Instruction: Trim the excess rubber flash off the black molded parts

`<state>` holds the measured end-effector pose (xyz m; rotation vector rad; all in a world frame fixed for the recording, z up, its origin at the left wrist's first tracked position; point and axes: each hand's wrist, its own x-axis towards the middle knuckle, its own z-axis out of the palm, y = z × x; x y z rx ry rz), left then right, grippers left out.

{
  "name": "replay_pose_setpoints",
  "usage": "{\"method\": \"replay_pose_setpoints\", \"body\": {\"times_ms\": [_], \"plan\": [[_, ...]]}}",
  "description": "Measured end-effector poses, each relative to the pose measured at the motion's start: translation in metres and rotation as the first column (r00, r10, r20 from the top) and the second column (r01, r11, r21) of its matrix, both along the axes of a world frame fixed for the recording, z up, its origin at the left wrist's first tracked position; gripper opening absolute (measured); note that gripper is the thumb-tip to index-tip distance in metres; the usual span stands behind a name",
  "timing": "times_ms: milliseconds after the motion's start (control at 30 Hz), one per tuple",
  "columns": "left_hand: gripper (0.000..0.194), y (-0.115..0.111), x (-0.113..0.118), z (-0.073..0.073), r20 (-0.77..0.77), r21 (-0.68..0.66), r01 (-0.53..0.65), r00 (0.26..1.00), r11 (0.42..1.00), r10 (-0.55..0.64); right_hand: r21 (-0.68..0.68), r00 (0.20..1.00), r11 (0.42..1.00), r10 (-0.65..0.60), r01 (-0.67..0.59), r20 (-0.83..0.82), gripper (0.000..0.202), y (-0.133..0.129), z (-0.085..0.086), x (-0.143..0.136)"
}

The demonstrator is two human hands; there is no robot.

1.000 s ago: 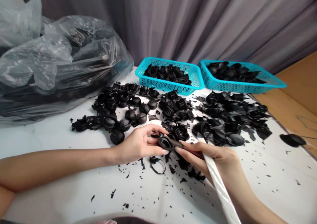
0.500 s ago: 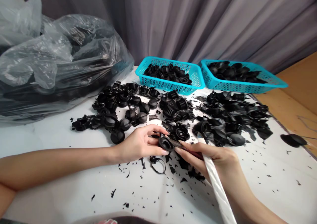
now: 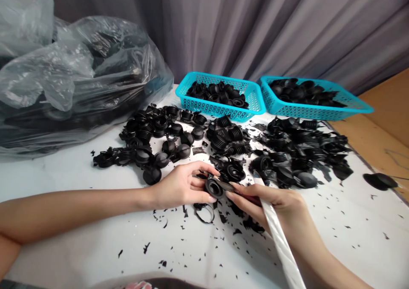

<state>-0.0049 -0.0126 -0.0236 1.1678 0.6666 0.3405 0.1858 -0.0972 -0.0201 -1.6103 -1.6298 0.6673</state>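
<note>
Pinching the round, black, rubbery-looking ringed part [image 3: 214,188] at its 9 o'clock, the left hand [image 3: 179,185] should brace firmly while the right hand [image 3: 278,200], gripping a slim dark tool [image 3: 227,187], works lightly from 3 o'clock.

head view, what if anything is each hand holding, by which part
The left hand pinches a black ring by its rim. The right hand holds a white stick near its far end and a dark thin tool, gripped part mostly hidden.

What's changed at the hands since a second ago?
The black ring piece seems to have turned slightly in the left hand. Nothing was taken up or let go. The right hand keeps the white strip; the blue baskets and black piles stay put.
</note>
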Motion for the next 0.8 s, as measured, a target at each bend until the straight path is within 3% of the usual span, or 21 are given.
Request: {"method": "replay_pose_setpoints", "body": {"times_ms": [800], "plan": [[0.043,0.002,-0.004,-0.005,-0.057,0.101,0.100,0.994,0.990,-0.094,-0.011,0.999,0.999,0.050,-0.050,-0.015,0.026,0.002,-0.010,0.006]]}}
